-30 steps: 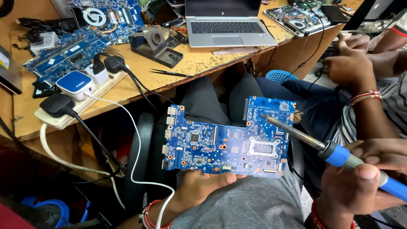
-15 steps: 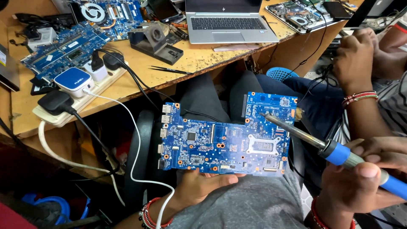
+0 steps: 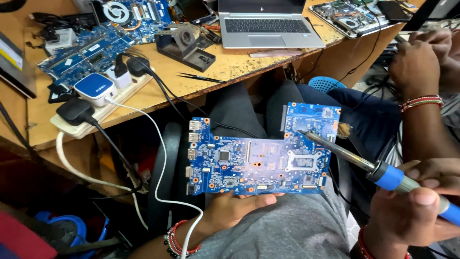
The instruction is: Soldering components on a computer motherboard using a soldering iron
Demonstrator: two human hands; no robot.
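Note:
A blue laptop circuit board lies flat over my lap, propped from below by my left hand, whose fingers show under its near edge. My right hand grips the blue handle of a soldering iron. The iron's metal tip rests on the board's upper right part, beside the square processor frame. A beaded bracelet sits on each of my wrists.
A wooden bench holds a silver laptop, more blue boards, an iron stand, tweezers and a power strip with plugs and a white cable. Another person's arm works at the right.
The board and my hands sit a little lower and nearer in view; the iron's tip stays on the same upper right spot. The other person's hand has shifted slightly.

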